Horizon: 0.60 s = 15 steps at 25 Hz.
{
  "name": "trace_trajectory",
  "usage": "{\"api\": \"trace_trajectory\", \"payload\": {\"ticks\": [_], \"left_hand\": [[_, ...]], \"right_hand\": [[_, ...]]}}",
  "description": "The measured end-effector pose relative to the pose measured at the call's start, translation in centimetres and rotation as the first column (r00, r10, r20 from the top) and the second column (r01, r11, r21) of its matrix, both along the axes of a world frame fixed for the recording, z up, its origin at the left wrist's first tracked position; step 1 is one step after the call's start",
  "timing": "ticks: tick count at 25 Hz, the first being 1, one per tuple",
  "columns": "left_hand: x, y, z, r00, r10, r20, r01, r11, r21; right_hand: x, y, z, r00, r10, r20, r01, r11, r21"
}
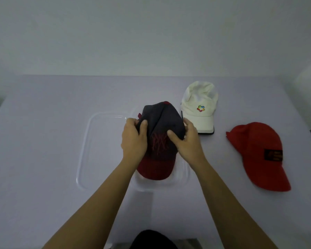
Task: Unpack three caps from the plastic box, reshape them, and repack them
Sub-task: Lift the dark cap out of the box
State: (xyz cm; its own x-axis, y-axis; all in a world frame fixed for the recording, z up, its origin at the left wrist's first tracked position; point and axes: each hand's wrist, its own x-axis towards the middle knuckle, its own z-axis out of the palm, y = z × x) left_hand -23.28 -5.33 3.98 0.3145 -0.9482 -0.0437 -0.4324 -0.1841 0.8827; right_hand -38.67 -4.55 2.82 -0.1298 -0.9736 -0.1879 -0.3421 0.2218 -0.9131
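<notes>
**Dark cap gripped by both hands over the clear box**

The dark cap [162,133], navy crown with a maroon brim and a red stitched emblem on its front, is held between two hands above the clear plastic box [90,141]. Its brim points toward the person, and its crown is creased down the middle. The left hand [134,139] clamps the crown's left side, thumb on the front of the fabric and fingers curled around behind. The right hand [186,141] pinches the right side, thumb pressed onto the front panel beside the emblem, fingers wrapped around the edge.

The box lies on the pale table [43,177]. Just beyond the right hand sits the white cap [199,106] with a multicoloured logo. Farther right, well apart, lies the red cap [258,153] with a dark patch.
</notes>
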Motion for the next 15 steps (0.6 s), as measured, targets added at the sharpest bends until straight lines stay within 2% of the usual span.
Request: {"api": "trace_trajectory", "payload": {"ticks": [2,5,8,10,12,15], "left_hand": [[-0.3,-0.2,2.8,0.995,-0.046,-0.085,0.042,0.998,-0.053],[-2.5,-0.3,5.1,0.953,-0.090,-0.289,0.086,0.996,-0.025],[-6.5,0.5,5.5,0.901,-0.141,-0.409,0.158,0.987,0.009],[-9.3,1.4,5.4,0.897,-0.170,-0.407,0.184,0.983,-0.004],[-11.5,2.1,4.6,0.904,-0.161,-0.395,0.177,0.984,0.005],[-14.8,2.8,3.2,0.914,-0.094,-0.395,0.136,0.987,0.080]], "right_hand": [[-0.6,0.8,2.5,0.990,-0.105,0.096,0.114,0.990,-0.082],[-1.8,2.1,5.0,0.952,-0.284,0.113,0.300,0.937,-0.176],[-4.6,4.3,5.1,0.891,-0.431,0.145,0.439,0.898,-0.024],[-7.3,5.8,4.6,0.834,-0.477,0.278,0.461,0.878,0.127],[-9.9,6.8,4.1,0.783,-0.485,0.389,0.424,0.874,0.235],[-13.8,7.8,3.1,0.751,-0.430,0.501,0.325,0.901,0.287]]}}
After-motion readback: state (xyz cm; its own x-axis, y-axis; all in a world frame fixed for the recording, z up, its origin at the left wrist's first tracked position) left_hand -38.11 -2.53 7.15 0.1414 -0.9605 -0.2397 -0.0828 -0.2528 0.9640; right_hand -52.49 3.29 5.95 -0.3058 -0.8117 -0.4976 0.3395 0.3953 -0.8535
